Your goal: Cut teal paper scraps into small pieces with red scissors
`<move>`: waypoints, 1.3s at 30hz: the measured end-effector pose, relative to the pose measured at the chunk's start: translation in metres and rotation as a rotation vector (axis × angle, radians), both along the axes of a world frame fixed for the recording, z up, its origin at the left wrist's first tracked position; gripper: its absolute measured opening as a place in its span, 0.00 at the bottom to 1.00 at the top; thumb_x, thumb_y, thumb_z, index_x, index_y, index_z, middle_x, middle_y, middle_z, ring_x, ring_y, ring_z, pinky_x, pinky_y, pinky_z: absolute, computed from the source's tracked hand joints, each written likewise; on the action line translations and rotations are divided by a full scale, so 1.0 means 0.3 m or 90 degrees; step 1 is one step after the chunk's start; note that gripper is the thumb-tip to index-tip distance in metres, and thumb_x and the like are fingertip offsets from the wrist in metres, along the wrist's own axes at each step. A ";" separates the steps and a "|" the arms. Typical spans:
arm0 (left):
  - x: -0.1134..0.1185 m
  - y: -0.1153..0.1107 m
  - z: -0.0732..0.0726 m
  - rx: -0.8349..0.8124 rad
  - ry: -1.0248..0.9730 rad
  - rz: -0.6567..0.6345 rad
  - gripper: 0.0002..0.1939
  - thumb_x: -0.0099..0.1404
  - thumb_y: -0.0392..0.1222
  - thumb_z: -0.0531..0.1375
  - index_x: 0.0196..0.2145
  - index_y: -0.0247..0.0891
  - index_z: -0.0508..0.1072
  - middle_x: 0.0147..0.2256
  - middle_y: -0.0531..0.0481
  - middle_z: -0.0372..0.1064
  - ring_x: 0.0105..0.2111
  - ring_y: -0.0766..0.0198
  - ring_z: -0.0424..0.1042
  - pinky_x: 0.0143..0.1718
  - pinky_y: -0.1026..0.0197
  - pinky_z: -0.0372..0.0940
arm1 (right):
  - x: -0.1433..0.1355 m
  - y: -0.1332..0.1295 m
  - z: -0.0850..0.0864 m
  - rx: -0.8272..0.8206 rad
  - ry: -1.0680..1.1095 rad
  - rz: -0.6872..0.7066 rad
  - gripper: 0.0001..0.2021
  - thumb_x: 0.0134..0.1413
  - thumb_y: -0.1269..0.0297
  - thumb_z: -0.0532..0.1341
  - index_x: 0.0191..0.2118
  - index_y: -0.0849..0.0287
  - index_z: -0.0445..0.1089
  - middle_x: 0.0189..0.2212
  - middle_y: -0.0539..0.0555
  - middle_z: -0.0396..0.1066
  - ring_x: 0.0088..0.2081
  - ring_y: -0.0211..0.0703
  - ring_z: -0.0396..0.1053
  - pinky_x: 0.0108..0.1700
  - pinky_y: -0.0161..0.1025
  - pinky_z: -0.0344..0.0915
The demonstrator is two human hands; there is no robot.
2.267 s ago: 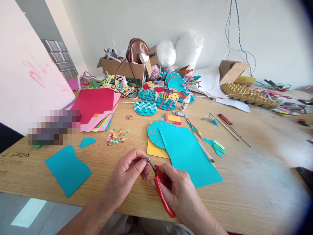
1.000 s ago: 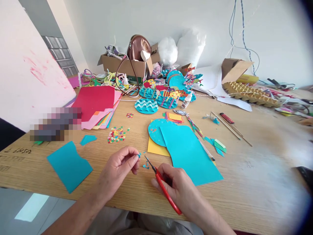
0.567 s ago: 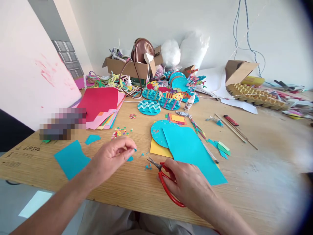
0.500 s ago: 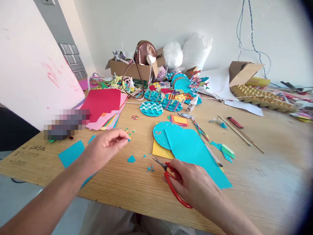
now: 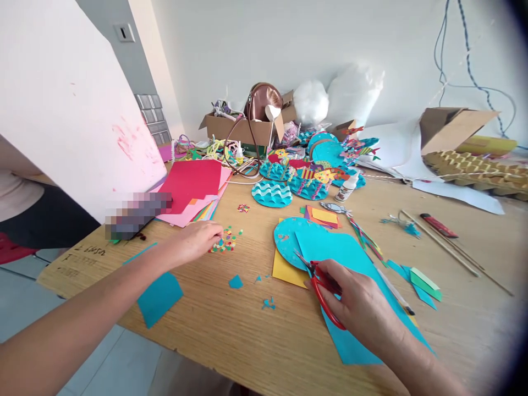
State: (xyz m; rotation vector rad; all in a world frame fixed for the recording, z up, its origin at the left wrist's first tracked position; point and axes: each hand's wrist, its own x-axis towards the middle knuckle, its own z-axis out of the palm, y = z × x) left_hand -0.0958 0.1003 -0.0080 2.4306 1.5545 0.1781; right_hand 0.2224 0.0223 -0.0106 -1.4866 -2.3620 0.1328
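My left hand is closed in a pinch, its fingertips at the edge of a small pile of colourful paper dots. A tiny blue paper piece shows at the fingertips. My right hand grips red-handled scissors, whose blades point up and left over a blue paper disc. Beneath that hand lies a large blue paper sheet, overlapping the disc and a yellow sheet. Between the hands are a blue scrap and tiny blue offcuts.
Blue paper lies by my left forearm. Farther back are red paper, a wavy blue-and-white craft piece, a glue bottle and a cardboard box. To the right lie sticks and a red cutter.
My left hand has moved over to the paper dots, still pinched. The right hand, holding the scissors, has shifted over the blue sheet. The whole view has swung left.
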 end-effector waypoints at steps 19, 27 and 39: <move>0.060 -0.049 0.073 0.019 0.055 -0.042 0.08 0.62 0.33 0.52 0.31 0.37 0.70 0.31 0.49 0.68 0.31 0.61 0.67 0.30 0.62 0.57 | 0.009 -0.002 0.004 0.009 0.094 0.006 0.08 0.57 0.61 0.51 0.30 0.55 0.63 0.18 0.48 0.68 0.18 0.38 0.64 0.20 0.33 0.58; 0.142 -0.151 0.059 -0.083 0.099 -0.206 0.07 0.59 0.33 0.58 0.36 0.39 0.68 0.38 0.48 0.69 0.37 0.57 0.69 0.33 0.61 0.60 | 0.012 -0.007 -0.016 -0.010 0.084 0.006 0.07 0.57 0.60 0.53 0.32 0.56 0.65 0.19 0.48 0.68 0.19 0.38 0.64 0.21 0.32 0.57; 0.142 -0.137 0.019 -0.149 0.008 -0.204 0.06 0.57 0.29 0.54 0.30 0.39 0.65 0.33 0.51 0.67 0.35 0.61 0.67 0.34 0.62 0.59 | -0.001 -0.006 -0.015 -0.025 0.074 0.015 0.08 0.56 0.62 0.52 0.31 0.56 0.65 0.21 0.50 0.70 0.21 0.40 0.66 0.23 0.33 0.58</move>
